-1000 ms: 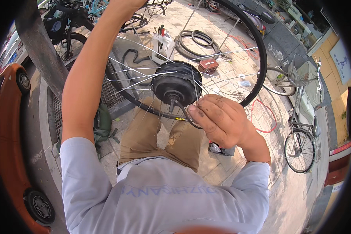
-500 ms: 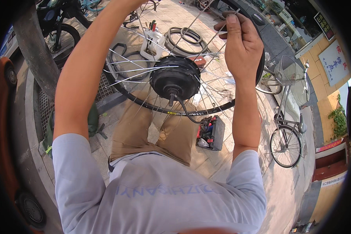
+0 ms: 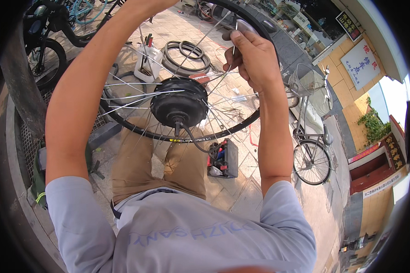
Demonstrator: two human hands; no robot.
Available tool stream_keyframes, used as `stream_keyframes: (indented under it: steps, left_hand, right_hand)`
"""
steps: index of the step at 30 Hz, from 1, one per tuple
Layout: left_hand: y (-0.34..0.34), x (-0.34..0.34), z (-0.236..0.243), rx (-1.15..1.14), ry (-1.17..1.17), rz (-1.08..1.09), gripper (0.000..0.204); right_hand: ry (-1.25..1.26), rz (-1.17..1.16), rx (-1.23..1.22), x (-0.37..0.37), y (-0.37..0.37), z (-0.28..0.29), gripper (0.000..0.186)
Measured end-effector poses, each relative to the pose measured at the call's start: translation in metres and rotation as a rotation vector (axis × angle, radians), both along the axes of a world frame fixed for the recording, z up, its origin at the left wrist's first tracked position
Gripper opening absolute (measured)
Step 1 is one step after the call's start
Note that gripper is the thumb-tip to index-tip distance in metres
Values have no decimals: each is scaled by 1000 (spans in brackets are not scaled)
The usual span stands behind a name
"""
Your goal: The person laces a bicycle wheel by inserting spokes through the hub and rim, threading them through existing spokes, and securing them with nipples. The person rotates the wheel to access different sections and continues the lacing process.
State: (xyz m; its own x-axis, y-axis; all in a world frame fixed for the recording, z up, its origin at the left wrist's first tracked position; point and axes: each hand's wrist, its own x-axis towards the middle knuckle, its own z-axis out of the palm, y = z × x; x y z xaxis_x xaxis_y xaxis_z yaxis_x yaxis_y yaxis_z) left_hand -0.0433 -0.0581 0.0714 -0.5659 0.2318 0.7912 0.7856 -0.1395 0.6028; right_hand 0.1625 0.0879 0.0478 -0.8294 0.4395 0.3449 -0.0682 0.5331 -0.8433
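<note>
Wheel hub point(image 3: 179, 103) sits below-left of the right hand point(image 3: 254, 58), pinching a spoke point(image 3: 222, 82).

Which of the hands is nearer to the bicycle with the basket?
Right. The right hand is at a spoke of the wheel, to the left of the bicycle; the left hand, mostly cut off at the top edge, is farther left.
</note>
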Motion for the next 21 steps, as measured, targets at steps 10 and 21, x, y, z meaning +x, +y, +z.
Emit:
stream_keyframes:
  steps: [10,21]
  left_hand:
    - [-7,-11,-2,-13,6,52,29]
    - [-25,-37,19,-340,-106,-377,27]
  right_hand:
    - [-67,-29,397,-65,-2,-19,28]
    - [-142,359,68,-79,26,-1,44]
